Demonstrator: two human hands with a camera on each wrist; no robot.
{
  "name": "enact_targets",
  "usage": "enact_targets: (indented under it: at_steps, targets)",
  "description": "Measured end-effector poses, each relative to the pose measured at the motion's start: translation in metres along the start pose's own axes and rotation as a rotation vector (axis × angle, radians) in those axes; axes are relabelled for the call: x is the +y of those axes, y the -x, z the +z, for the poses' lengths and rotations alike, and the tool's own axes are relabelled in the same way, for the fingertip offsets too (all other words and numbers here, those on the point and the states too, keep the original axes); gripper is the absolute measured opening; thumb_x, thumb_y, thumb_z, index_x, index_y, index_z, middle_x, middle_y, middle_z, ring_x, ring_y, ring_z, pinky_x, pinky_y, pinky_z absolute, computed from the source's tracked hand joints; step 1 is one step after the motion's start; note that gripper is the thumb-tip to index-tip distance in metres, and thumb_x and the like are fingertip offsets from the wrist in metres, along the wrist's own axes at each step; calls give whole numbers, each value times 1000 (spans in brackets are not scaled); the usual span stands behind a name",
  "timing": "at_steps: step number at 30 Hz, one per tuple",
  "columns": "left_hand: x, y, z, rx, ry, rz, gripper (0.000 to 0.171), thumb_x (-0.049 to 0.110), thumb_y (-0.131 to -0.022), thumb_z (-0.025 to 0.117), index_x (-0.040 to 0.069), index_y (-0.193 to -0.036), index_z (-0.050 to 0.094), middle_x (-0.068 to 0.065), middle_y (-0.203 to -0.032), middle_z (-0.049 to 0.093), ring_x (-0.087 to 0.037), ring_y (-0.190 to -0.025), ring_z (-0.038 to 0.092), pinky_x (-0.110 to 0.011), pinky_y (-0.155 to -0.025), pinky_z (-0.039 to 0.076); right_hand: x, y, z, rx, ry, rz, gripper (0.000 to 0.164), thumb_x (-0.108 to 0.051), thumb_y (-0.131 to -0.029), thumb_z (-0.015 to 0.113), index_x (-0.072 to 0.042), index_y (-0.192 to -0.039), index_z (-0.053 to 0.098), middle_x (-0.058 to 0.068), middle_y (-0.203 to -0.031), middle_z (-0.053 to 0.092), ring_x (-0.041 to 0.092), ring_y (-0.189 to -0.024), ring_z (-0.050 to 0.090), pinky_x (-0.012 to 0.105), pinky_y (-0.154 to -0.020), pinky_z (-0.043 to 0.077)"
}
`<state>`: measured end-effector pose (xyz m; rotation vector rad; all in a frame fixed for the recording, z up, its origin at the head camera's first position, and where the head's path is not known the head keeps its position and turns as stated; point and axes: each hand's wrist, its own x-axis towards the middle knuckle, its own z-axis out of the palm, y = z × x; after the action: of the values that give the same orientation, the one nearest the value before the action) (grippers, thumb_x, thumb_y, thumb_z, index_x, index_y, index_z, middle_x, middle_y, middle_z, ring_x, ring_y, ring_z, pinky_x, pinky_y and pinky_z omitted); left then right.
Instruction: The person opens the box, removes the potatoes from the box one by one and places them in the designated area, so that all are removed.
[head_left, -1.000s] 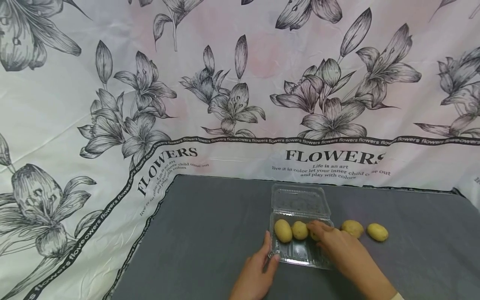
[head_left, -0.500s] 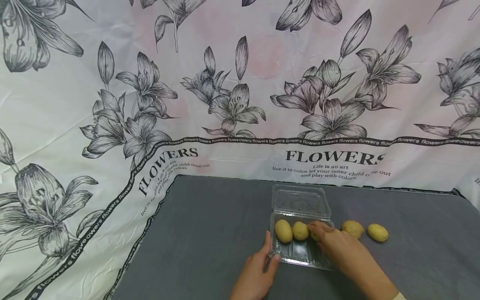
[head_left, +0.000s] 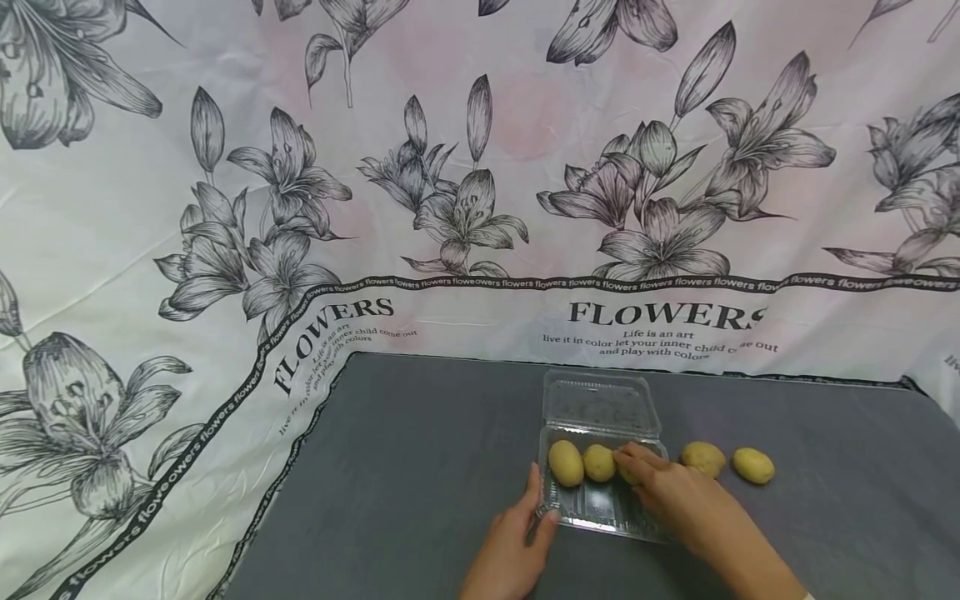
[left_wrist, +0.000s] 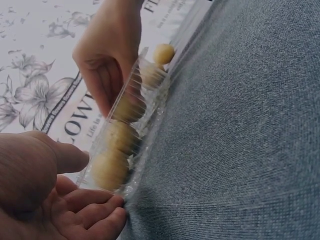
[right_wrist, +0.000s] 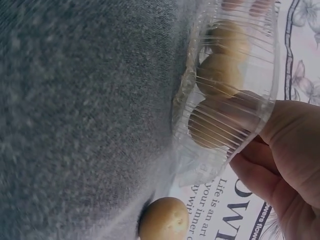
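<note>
A clear plastic clamshell box (head_left: pixel 597 504) lies on the grey tabletop with its lid (head_left: pixel 600 402) folded back. Inside, along the hinge side, sit a long yellow potato (head_left: pixel 566 463) and a rounder potato (head_left: pixel 599 463). My right hand (head_left: pixel 678 496) reaches over the right side and grips a third potato (right_wrist: pixel 206 122) within the box, covering most of it in the head view. At the near left corner my left hand (head_left: pixel 510 546) holds the box, thumb at the front edge and fingers along the left side, as the left wrist view also shows.
Two more potatoes lie on the table right of the box: a larger one (head_left: pixel 702 458) beside my right hand and a smaller one (head_left: pixel 753 465) farther out. Behind the grey table (head_left: pixel 420 467) hangs a white flower-printed cloth (head_left: pixel 465 317), which also runs down the left side.
</note>
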<state>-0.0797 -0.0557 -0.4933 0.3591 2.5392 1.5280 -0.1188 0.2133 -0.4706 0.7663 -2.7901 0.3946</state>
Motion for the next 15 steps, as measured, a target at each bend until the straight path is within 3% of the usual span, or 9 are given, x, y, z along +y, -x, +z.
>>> enact_targets:
  at_steps: [5,15]
  targets:
    - [0,0,0,3,-9,-1,71,36,-110,59,7,-167,28,-17,-157,52,-39,-138,56,-59,-114,46,-2,1,-6,37,-1,-15,50,-7,-89,85,-9,-135,69,13,-138,70,18,-75,75,25,-57,57]
    - [-1,0,0,-8,-2,-5,71,36,-110,58,7,-167,28,-17,-157,51,-39,-138,56,-57,-114,46,0,3,-6,170,20,-133,59,-5,-79,91,-7,-134,69,17,-135,71,28,-86,78,30,-62,62]
